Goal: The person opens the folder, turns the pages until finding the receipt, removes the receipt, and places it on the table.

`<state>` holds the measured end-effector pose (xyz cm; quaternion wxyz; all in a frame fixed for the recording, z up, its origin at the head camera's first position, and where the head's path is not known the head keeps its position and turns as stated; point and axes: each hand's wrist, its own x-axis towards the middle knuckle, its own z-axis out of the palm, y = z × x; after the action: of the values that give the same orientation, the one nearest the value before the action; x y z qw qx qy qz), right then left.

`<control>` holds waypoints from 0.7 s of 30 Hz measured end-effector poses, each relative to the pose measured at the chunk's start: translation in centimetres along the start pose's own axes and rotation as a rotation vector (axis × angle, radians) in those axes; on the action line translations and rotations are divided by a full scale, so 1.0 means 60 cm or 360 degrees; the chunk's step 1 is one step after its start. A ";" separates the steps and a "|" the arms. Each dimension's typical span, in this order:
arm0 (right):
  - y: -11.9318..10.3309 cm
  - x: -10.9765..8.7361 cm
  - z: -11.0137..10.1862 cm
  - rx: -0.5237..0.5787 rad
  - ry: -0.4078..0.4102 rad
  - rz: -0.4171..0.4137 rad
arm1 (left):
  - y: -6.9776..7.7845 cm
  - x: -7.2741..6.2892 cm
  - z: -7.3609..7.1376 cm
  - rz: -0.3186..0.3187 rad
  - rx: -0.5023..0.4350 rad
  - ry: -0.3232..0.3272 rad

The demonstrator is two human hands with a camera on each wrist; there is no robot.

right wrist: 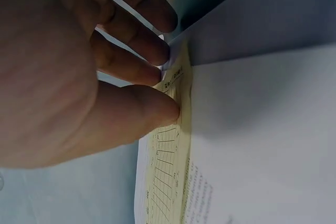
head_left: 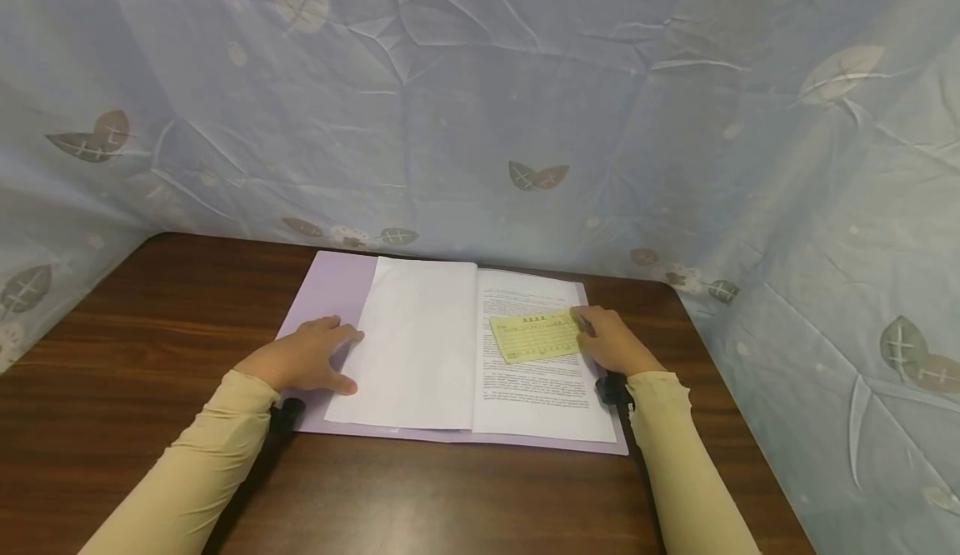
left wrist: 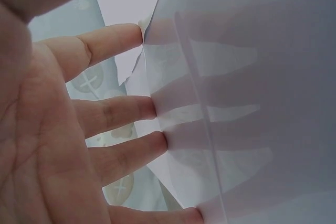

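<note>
A lilac folder (head_left: pixel 334 275) lies open on the table. In it is a blank white sheet (head_left: pixel 423 347) on the left and a printed page (head_left: pixel 536 409) on the right. Over the printed page lies a yellow ruled form slip (head_left: pixel 534 337). My right hand (head_left: pixel 617 343) pinches the slip by its right end; in the right wrist view the thumb (right wrist: pixel 157 106) presses on the yellow slip (right wrist: pixel 168 166). My left hand (head_left: pixel 306 358) rests spread at the folder's left side, its fingertips touching the surface in the left wrist view.
The dark wooden table (head_left: pixel 360 497) runs out in front of the folder and to both sides. A pale blue patterned cloth (head_left: pixel 465 122) hangs behind the table and along its sides, close to the folder's back edge.
</note>
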<state>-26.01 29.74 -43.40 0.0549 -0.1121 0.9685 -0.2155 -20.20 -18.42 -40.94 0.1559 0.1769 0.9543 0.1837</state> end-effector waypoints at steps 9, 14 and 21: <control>0.001 0.000 -0.004 0.0062 0.0022 0.0018 | -0.001 0.001 0.000 0.0007 0.0007 0.0009; 0.001 -0.001 -0.006 0.0054 0.0048 0.0015 | -0.001 0.001 0.001 0.0012 0.0023 0.0005; -0.003 -0.006 -0.009 0.0111 0.0050 0.0088 | 0.001 -0.001 0.001 0.0002 0.0034 -0.0006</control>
<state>-25.70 29.87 -42.79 0.0494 -0.0800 0.9639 -0.2492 -20.10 -18.38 -40.94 0.1556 0.1795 0.9558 0.1732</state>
